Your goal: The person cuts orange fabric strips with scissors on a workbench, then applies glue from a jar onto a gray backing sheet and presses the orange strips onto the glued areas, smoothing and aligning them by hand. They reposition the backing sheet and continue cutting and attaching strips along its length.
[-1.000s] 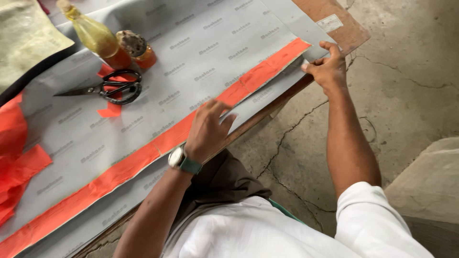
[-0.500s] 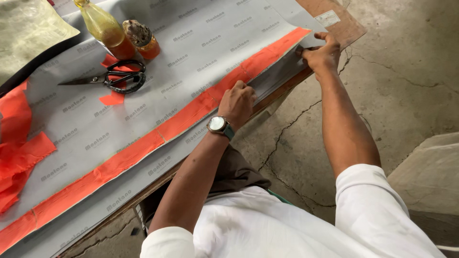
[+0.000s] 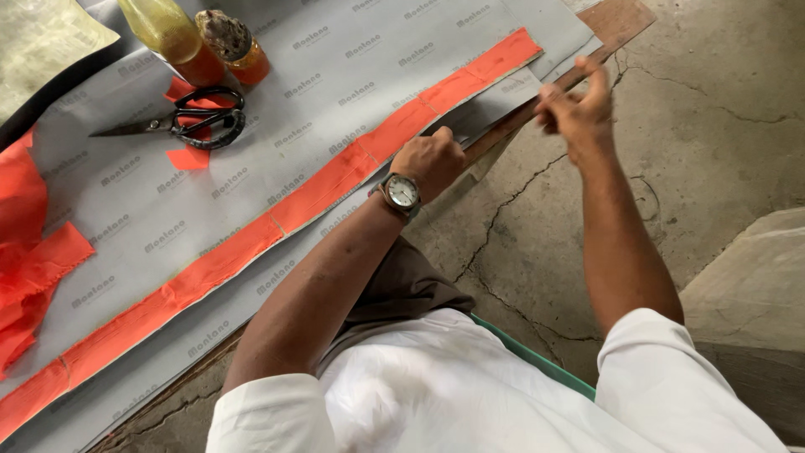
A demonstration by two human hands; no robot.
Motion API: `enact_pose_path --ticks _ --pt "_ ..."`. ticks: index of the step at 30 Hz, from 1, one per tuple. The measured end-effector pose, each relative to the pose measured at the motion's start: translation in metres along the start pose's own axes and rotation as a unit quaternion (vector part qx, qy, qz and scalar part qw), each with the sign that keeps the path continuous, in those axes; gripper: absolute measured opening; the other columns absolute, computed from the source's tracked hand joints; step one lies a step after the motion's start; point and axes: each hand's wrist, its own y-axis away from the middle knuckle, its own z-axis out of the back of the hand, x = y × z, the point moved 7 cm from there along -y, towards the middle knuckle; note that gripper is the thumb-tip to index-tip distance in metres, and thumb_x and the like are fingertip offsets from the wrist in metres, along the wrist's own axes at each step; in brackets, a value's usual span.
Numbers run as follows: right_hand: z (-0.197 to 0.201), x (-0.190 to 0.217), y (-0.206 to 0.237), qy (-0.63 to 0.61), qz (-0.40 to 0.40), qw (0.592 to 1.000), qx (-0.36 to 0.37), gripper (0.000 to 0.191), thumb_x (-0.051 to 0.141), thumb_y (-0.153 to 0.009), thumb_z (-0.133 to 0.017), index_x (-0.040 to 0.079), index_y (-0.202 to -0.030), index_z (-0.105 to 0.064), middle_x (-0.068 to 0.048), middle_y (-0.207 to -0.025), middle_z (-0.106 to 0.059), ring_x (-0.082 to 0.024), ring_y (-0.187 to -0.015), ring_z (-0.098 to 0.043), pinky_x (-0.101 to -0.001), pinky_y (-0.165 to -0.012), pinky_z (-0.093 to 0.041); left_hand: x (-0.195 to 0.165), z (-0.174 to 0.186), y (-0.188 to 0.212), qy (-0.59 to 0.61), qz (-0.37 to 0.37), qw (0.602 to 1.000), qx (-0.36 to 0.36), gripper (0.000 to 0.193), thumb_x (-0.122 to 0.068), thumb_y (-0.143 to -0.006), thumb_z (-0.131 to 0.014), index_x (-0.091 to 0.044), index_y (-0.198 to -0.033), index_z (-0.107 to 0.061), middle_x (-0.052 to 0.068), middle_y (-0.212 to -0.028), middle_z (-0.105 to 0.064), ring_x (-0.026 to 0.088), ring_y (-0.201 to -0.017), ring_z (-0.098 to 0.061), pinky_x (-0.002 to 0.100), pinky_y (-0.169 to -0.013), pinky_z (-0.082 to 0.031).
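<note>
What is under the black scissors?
The black-handled scissors lie on the printed grey sheet, with small orange scraps partly beneath the handles. What lies under the sheet there is covered.

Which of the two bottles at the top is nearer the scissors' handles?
The shorter orange bottle with the crusted cap; the taller yellow-liquid bottle stands left, farther off.

A long orange strip (image 3: 277, 216) lies flat and slantwise on a grey sheet (image 3: 335, 84) spread across the bench, running from the near left to the far right, with crosswise seams along it and the sheet's near edge folded up beside its right part.
</note>
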Motion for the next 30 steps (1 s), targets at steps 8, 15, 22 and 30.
enact_pose_path --ticks 8,15,22,30 --pt "-0.085 0.003 0.036 -0.011 -0.018 0.997 0.078 0.114 0.032 -0.098 -0.076 0.017 -0.166 0.014 -0.040 -0.111 -0.043 -0.014 -0.069 -0.052 -0.0305 -0.063 -0.060 0.025 0.026 -0.002 0.100 0.031 0.991 -0.086 0.014 -0.009 -0.095 -0.056 0.001 -0.086 -0.061 0.019 -0.084 -0.062 0.034 -0.070 -0.070 0.046 -0.059 -0.057" --pt "-0.108 0.008 0.027 -0.032 0.237 0.968 0.074 0.113 0.009 -0.095 -0.076 0.021 -0.168 0.009 -0.018 -0.181 -0.008 -0.022 -0.105 -0.054 -0.0290 -0.082 -0.056 -0.009 0.088 0.074 0.240 0.054 0.934 -0.261 0.033 -0.011 -0.089 -0.064 0.005 -0.117 -0.064 0.020 -0.109 -0.067 0.036 -0.080 -0.069 0.046 -0.069 -0.056" --pt "-0.094 -0.013 0.010 0.131 0.371 0.916 0.076 0.115 -0.008 -0.091 -0.070 0.032 -0.166 0.008 -0.011 -0.178 -0.003 -0.029 -0.164 -0.022 -0.0364 -0.109 -0.049 -0.007 0.014 0.235 0.797 0.357 0.437 -0.214 0.040 -0.022 -0.098 -0.065 -0.005 -0.132 -0.051 0.010 -0.121 -0.064 0.021 -0.100 -0.071 0.038 -0.081 -0.063" --pt "-0.092 -0.059 0.002 -0.029 0.218 0.963 0.157 0.100 -0.011 -0.106 -0.057 0.023 -0.170 0.012 -0.028 -0.141 -0.049 -0.027 -0.096 -0.071 -0.0398 -0.084 -0.068 0.038 0.019 0.402 0.728 0.416 0.242 -0.489 0.021 -0.026 -0.103 -0.058 -0.006 -0.099 -0.052 0.018 -0.092 -0.075 0.025 -0.086 -0.075 0.039 -0.073 -0.065"
